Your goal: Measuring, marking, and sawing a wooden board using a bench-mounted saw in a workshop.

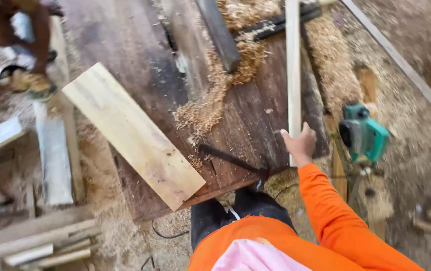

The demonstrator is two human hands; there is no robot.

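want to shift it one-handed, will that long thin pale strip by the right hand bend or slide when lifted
The pale strip is long and slim, so it would probably flex and tip if lifted by the near end at the right hand. It looks light. Shavings nearby may let it slide.

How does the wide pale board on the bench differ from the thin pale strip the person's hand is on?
The wide board is broad and flat; the thin strip is narrow and long. The board lies slanted across the dark workbench, its near corner past the bench edge; the strip runs nearly straight away from the person. No hand touches the board; the right hand rests on the strip's near end. Both are pale, bare wood.
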